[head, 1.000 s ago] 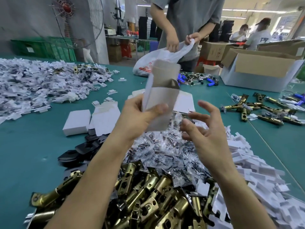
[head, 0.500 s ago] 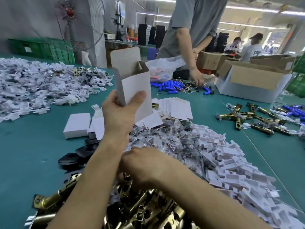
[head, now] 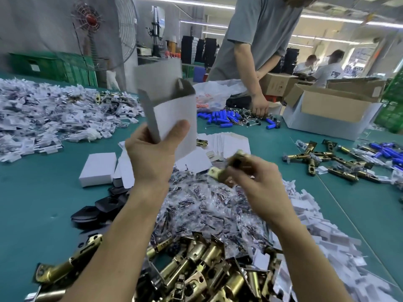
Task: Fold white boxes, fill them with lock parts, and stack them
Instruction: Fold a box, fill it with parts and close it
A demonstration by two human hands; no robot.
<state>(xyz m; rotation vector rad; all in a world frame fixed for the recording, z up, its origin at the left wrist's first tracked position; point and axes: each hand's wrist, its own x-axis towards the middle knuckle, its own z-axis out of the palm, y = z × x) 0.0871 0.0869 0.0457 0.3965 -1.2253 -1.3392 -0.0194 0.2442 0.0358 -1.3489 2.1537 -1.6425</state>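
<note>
Head camera, looking down over a teal counter (head: 32, 203). One white box (head: 174, 114) is held upright in the air, its top open and its lid flap raised behind. The left grip (head: 150, 155) is clasped round its lower half, thumb across the front panel. The right grip (head: 255, 182) sits just right of and below the box, apart from it, and pinches one brass latch (head: 224, 168) in curled fingers. Motion smears the latch, so its shape is hard to read.

One closed white box (head: 98, 168) lies on the counter left of the left wrist. Beyond the held box is a fanned stack of flat box blanks (head: 229, 140), too overlapped to count.

There are four heaps, none countable:
- Brass latches (head: 207, 273) lie nearest the camera, partly under both forearms and cut by the bottom edge.
- Clear bags of small parts (head: 207, 212) lie between the forearms.
- White card pieces (head: 316, 232) lie to the right.
- More white pieces (head: 54, 114) lie far left.

At least three black plates (head: 104, 203) show by the left forearm, which covers part of them. Loose latches (head: 340, 171) lie scattered at right, and blue cylinders (head: 220, 117) are spread across the counter.

Three other people are in view. One in a grey shirt (head: 257, 40) has the head cut off at the top and a hand (head: 259, 105) among the cylinders. Two more are far back and blurred. One open carton (head: 331, 105) sits at right.
</note>
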